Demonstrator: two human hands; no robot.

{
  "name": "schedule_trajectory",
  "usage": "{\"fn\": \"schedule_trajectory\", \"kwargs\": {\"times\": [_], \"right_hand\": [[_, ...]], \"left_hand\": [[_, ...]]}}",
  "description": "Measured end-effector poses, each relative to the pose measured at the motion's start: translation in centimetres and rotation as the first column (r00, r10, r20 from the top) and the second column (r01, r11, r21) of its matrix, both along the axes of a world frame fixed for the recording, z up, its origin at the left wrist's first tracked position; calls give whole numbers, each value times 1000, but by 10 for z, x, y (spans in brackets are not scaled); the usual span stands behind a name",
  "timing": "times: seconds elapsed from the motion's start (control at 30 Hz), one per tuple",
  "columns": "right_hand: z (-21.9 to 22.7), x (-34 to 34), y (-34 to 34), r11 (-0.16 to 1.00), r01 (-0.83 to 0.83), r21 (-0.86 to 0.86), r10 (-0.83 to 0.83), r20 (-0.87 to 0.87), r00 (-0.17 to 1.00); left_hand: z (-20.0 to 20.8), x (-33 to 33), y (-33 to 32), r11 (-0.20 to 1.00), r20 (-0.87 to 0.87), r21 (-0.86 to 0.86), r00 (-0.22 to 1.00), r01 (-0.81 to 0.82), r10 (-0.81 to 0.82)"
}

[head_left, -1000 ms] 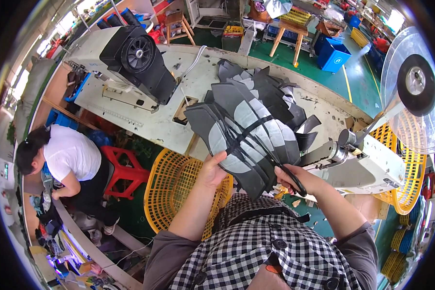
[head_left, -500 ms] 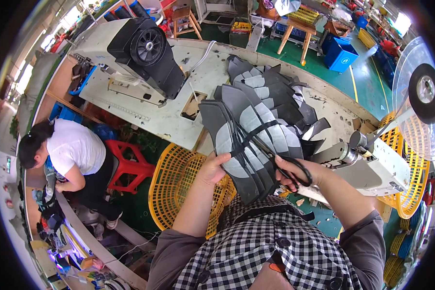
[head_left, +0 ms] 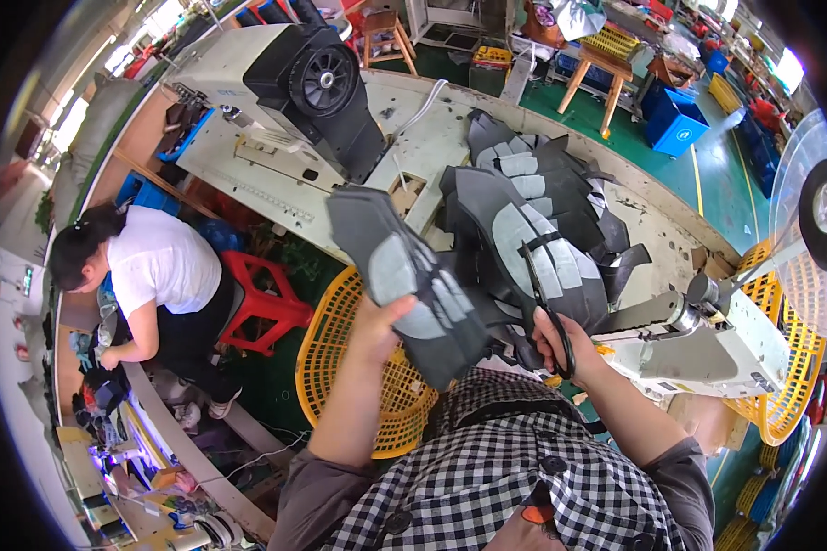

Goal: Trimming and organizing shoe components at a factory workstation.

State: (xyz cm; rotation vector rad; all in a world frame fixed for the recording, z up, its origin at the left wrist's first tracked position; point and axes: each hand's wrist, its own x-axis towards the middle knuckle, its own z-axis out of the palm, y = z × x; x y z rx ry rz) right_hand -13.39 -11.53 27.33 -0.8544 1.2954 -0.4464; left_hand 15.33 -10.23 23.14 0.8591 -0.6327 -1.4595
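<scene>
My left hand point(head_left: 374, 332) grips a fanned bundle of dark grey and light grey cut fabric pieces point(head_left: 404, 280), lifted to the left above a yellow basket. My right hand point(head_left: 560, 342) holds black-handled scissors point(head_left: 544, 308) with the blades pointing up against a second bundle of grey pieces point(head_left: 533, 248). That bundle is bound by a black strap and rests against more grey pieces point(head_left: 542, 174) stacked on the worktable point(head_left: 432, 138). The two bundles are apart, with a gap between them.
A white and black sewing machine point(head_left: 294, 83) stands at the table's far left, another machine point(head_left: 708, 344) at my right. A yellow basket point(head_left: 340, 367) sits below my left arm. A person in a white shirt point(head_left: 152, 266) bends beside a red stool point(head_left: 271, 303). A fan point(head_left: 813, 230) stands at the right.
The single bundle has come apart into two: my left hand pulled one stack of pieces away to the left. The scissors stay in my right hand at the remaining bundle.
</scene>
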Motion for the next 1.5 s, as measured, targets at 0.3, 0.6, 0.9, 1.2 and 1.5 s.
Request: {"fn": "schedule_trajectory", "kwargs": {"times": [0.3, 0.6, 0.9, 1.2, 1.5], "right_hand": [[1, 6, 14, 993, -114, -28, 113, -28, 993], [20, -2, 22, 993, -106, -52, 107, 30, 994], [10, -33, 27, 987, -98, 128, 90, 67, 994], [22, -45, 21, 889, -429, 158, 410, 142, 901], [8, -19, 40, 972, -159, 173, 108, 269, 957]], "left_hand": [[-75, 133, -132, 949, 858, 298, 464, -103, -220], [-36, 23, -95, 981, 876, -48, 464, -187, 131], [19, -127, -15, 944, -99, 330, 995, 33, 0], [4, -92, -17, 957, -201, 255, 975, 141, -90], [-2, -119, -6, 965, -255, 260, 966, 24, 45]]}}
